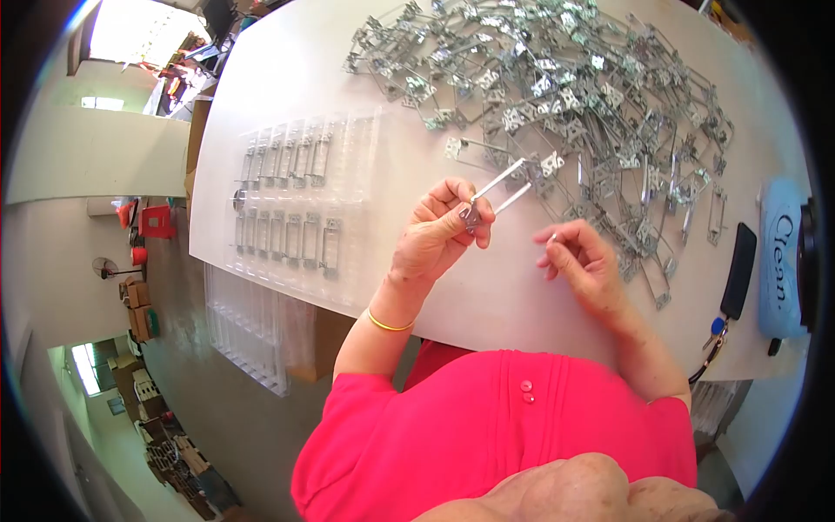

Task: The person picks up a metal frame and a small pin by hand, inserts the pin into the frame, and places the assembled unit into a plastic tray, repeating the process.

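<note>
Holding one silver U-shaped metal bracket off the white tabletop, the left hand is closed on the bracket's joined end, thumb and fingers pinching it, with the two prongs pointing up and away toward the heap. Head view, item by item: the right hand hovers just above the tabletop near the bracket, fingers curled, thumb and forefinger pinched together on something pale and too small to identify. Large tangled heap of silver stamped metal brackets, far side of the tabletop, spreading to the right. Clear moulded plastic tray, left of the hands, with two rows of brackets seated in its slots, several slots toward its right side unfilled. Further clear trays, stacked below the tabletop edge at left. Black phone, keys with a blue fob and a light blue packet printed "Clean", at the right edge. Pink shirt with two buttons and a yellow wristband, on the person. Step in hand, by judgement: one bracket is being fitted or checked before traying. The next move would call for bringing the right hand's pinch accurately to the bracket, then seating the piece in a free slot.
</note>
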Demonstrator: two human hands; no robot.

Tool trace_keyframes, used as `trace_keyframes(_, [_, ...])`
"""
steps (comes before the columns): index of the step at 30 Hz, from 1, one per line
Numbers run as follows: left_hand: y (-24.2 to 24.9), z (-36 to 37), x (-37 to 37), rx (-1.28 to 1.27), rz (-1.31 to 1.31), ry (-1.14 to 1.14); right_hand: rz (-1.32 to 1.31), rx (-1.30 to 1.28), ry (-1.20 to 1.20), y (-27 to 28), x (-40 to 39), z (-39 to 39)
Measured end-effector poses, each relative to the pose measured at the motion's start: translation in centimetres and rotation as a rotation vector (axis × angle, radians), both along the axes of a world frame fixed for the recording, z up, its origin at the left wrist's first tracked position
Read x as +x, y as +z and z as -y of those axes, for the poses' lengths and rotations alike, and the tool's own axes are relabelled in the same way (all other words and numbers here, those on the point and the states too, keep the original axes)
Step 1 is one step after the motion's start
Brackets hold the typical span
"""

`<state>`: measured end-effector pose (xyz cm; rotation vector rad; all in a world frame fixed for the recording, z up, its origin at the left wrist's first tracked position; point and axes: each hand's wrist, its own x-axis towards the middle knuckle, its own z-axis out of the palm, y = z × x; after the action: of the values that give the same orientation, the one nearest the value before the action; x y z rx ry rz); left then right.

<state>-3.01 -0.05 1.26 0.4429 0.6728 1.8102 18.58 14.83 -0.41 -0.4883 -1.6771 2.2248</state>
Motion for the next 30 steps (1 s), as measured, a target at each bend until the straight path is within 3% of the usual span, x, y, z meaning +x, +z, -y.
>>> trace_keyframes(6, [-1.7,1.3,2.8,-0.003,0.169,-0.128,-0.093,-0.013,-0.107,0.5,-0.2,-0.3])
trace_keyframes(15, [-2.8,2.4,4.3,-0.029,0.233,-0.115,-0.04,-0.074,-0.134,0.8,-0.1,-0.2])
trace_keyframes(30, [-1.9,2.7,4.4,-0.046,0.141,-0.041,-0.035,-0.053,-0.171,0.7,-0.3,-0.2])
